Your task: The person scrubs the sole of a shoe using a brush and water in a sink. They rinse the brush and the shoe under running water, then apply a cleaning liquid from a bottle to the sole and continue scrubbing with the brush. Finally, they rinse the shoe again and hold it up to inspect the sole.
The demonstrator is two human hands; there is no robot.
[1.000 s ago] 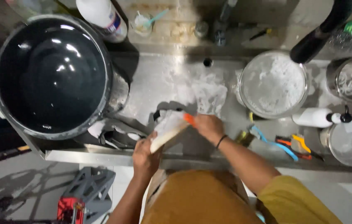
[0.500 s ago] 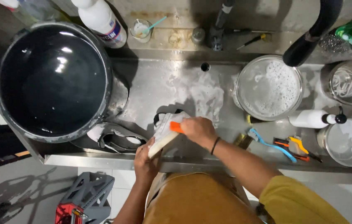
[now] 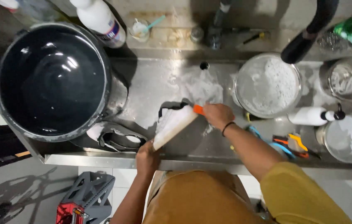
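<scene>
Scrubbing step, we reckon: left hand (image 3: 147, 155) grip closed on white shoe (image 3: 172, 124), right hand (image 3: 217, 115) closed on orange-handled brush (image 3: 198, 109) at shoe's 2 o'clock. Next needs steady strokes.

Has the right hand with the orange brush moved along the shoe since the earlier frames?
Yes. The right hand has slid slightly toward the foamy bowl, away from the big black pot, scrubbing the white shoe.
</scene>
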